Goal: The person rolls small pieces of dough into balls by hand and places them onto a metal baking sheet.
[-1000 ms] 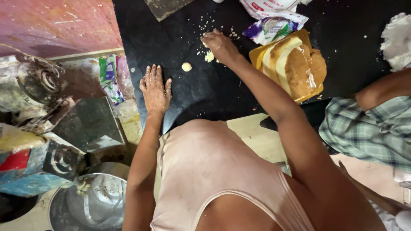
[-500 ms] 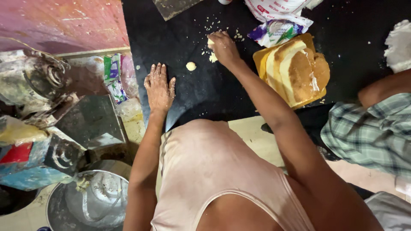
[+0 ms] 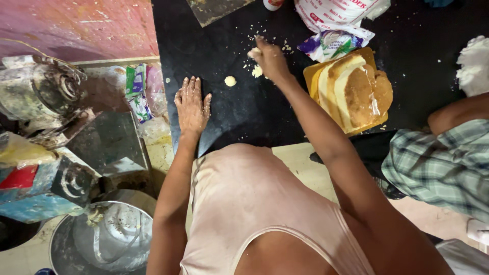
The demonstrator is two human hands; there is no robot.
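On the black table [image 3: 244, 117], the left hand [image 3: 192, 106] lies flat and released, palm down. The right hand [image 3: 270, 58] pinches a small dough lump [image 3: 254, 52] among scattered crumbs [image 3: 257, 71]; a dough ball [image 3: 230, 81] sits between the hands. Risk: crumbly dough may break apart under a hard pinch.

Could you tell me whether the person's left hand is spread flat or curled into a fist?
Spread flat: the left hand lies palm down on the black counter, fingers extended, holding nothing.
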